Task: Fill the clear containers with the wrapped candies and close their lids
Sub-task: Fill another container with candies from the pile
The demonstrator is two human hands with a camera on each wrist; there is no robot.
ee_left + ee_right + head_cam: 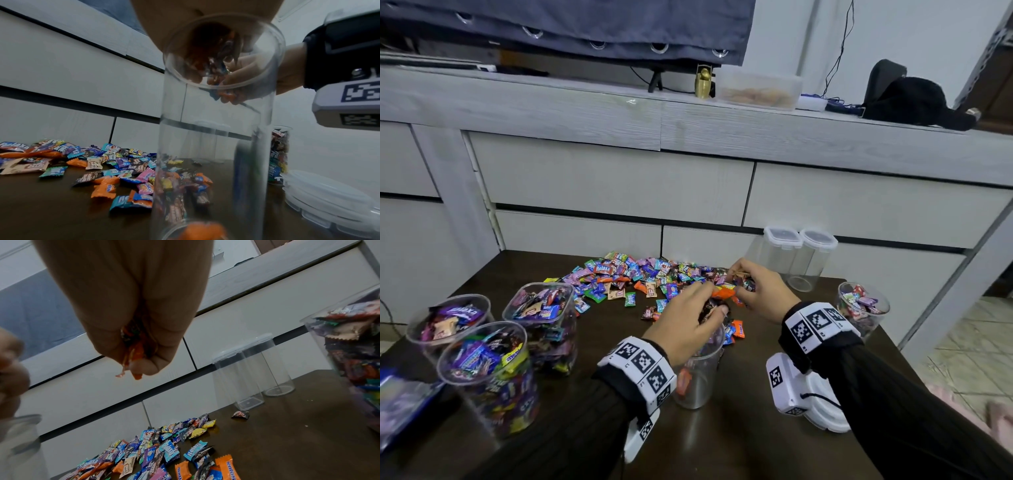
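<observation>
Head view shows both forearms in black sleeves reaching forward over the dark table (774,445), wrists banded with marker tags. Her left hand (685,325) hovers palm-down over the mouth of a tall clear container (697,373), fingers (714,320) curled round a clump of wrapped candies. From the left wrist view the clump (213,53) sits bunched in the palm right above the container's round rim (224,52). The right hand (760,291) is further out, above the near edge of the loose candy pile (640,277), fingers (148,366) closed tight on a few wrappers, an orange one (136,353) poking out below.

The container stands upright, long axis vertical, mouth up, with only a few candies at the bottom. Three filled containers (493,370) stand open at the left, another (863,308) at the right. Two empty lidded ones (798,257) stand upright at the table's far edge. White lids (822,407) lie stacked under the right forearm.
</observation>
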